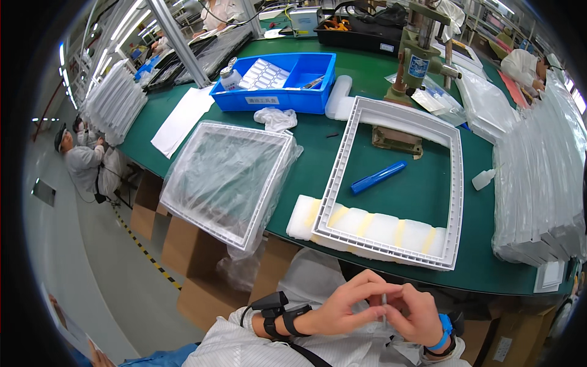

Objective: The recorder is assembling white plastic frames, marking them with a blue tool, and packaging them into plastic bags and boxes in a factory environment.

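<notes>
My left hand (354, 304) and my right hand (417, 313) meet in front of my body, below the table's near edge. Fingertips of both close on a small, thin, greyish piece (384, 301); its kind is too small to make out. Just beyond them, a white rectangular plastic frame (457, 202) rests with its near side on a white foam strip (299, 221) bound with yellowish tape. A blue marker-like pen (379, 177) lies on the table inside the frame's opening. To the left is a second white frame (211, 229) with clear plastic film over it.
The green table (312, 174) carries a blue divided bin (275, 101), a hand press (422, 55), a small white bottle (483, 178) and wrapped stacks of frames (538, 189) at right. Open cardboard boxes (205, 287) stand below. Other people (88, 159) sit further off.
</notes>
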Demonstrator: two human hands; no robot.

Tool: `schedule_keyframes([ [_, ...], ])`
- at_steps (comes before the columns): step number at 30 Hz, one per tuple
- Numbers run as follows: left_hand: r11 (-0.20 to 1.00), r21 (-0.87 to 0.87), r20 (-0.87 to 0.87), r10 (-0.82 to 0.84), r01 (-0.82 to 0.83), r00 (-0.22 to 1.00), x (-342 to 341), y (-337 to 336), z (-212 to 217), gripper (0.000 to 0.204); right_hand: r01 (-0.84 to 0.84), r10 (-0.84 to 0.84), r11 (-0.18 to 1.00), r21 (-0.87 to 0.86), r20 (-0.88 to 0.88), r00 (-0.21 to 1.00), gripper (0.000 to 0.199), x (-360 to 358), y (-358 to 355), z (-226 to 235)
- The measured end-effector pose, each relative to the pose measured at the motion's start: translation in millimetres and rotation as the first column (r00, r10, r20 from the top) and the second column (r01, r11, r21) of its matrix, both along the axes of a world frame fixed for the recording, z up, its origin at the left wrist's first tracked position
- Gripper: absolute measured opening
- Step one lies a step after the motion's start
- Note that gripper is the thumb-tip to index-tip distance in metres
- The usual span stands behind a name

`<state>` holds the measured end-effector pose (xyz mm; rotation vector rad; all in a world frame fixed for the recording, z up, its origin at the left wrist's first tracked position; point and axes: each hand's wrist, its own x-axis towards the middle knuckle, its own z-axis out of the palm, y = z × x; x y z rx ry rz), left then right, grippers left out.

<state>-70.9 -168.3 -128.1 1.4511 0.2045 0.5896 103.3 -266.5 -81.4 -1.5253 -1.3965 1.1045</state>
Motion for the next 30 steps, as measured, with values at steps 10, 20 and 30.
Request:
schedule_keyframes([
  [10, 0.823, -0.563, 0.171, 0.206, -0.076, 0.963, -31, -10, -32, 0.026, -0.315, 0.223, 0.949, 0.001, 0.703, 0.675, 0.009, -2, 72, 75],
  [20, 0.739, -0.673, 0.129, 0.171, -0.041, 0.977, -29, -20, -37, 0.024, 0.006, 0.324, 0.883, -0.47, 0.616, 0.718, 0.041, 59, 221, 14],
  [30, 0.773, -0.63, 0.121, 0.189, -0.072, 0.974, -29, -18, -37, 0.028, -0.252, 0.327, 0.941, -0.226, 0.799, 0.505, 0.036, 98, 205, 5],
])
